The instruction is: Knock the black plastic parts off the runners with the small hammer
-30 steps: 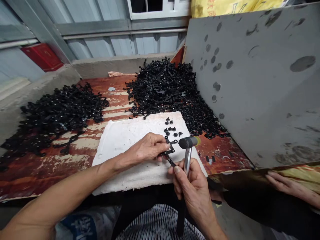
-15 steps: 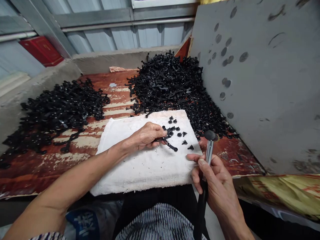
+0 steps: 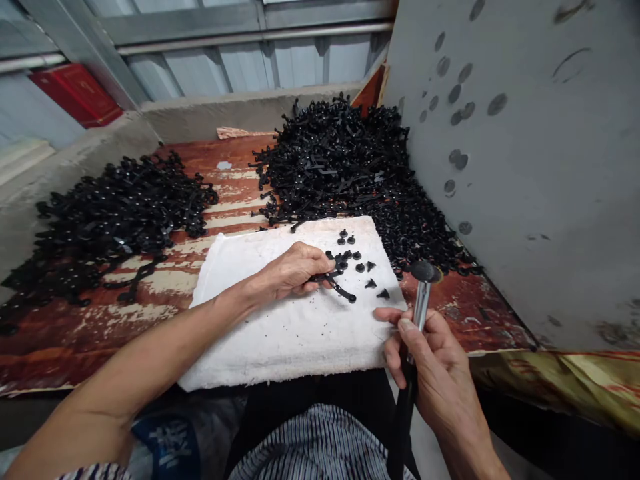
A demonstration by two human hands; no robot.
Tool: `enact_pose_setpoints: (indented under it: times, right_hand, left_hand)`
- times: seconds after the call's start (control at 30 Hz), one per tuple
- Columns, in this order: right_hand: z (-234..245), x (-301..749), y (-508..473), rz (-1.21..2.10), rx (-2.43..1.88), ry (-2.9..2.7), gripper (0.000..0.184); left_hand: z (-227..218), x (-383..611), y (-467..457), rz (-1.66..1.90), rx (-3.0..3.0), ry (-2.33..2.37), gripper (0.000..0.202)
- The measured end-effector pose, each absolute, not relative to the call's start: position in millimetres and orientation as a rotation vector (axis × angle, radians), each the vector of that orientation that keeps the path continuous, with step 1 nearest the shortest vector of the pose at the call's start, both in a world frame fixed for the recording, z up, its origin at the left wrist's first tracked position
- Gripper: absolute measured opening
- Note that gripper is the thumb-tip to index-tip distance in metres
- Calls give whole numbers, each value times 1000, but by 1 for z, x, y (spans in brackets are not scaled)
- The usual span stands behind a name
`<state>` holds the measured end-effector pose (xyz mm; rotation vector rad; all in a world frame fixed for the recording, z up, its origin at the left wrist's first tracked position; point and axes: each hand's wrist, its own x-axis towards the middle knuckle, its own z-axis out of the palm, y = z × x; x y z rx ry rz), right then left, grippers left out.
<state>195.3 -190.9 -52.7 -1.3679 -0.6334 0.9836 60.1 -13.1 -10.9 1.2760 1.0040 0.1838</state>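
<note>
Over a white cloth (image 3: 250,347), my left hand (image 3: 295,270) pinches a black jointed strip (image 3: 343,291) whose arms stick out past the fingertips. Just right of the strip, several small black studs (image 3: 360,267) with round heads lie on the cloth, some on their sides. My right hand (image 3: 435,360) is closed around a hammer (image 3: 420,307) with a shiny metal neck, a dark rounded head and a black handle. The hammer stands head up at the cloth's right edge, its index finger side reaching toward the studs. My left fingers partly hide the strip.
A large heap of black parts (image 3: 335,153) lies at the back, spreading right along a grey upright board (image 3: 525,220). Another heap of black linked strips (image 3: 125,200) is at left on the worn red-brown tabletop (image 3: 235,160). A red box-like object (image 3: 75,93) rests on the ledge.
Both hands keep their grips and hardly move. The view has shifted slightly, so the heaps and board appear a little displaced.
</note>
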Motion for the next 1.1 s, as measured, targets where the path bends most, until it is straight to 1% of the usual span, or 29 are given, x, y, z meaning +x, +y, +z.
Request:
enact_pose_setpoints:
  times: [0.2, 0.37, 0.43, 0.5, 0.6, 0.7, 0.87, 1.0, 1.1]
  right_hand:
    - [-58, 198, -193, 994, -1390, -651, 29]
    - [-47, 208, -195, 955, -1473, -815, 30]
    - [-40, 216, -193, 838, -1567, -992, 27]
    - [-35, 225, -188, 625, -1645, -1249, 27]
    - [-34, 238, -175, 297, -1663, -1622, 35]
    - [-33, 244, -162, 116, -1632, -1813, 43]
    - [-26, 238, -152, -2, -1541, -1810, 52]
    - [-28, 240, -146, 20, -1612, -1924, 51]
    - [-24, 241, -146, 20, -1549, -1922, 51]
  left_hand:
    - [-7, 63, -14, 166, 1294, 1048, 29]
    - [-7, 63, -13, 152, 1383, 1084, 29]
    - [-9, 62, -11, 159, 1435, 1068, 29]
    - [-11, 61, -9, 158, 1483, 1048, 28]
    - [-11, 60, -8, 151, 1510, 1033, 27]
    - [-11, 61, -7, 151, 1502, 1036, 27]
    - [-10, 62, -6, 146, 1513, 1027, 28]
    - [-8, 63, -5, 121, 1534, 1045, 24]
    - [-8, 62, -4, 121, 1527, 1031, 24]
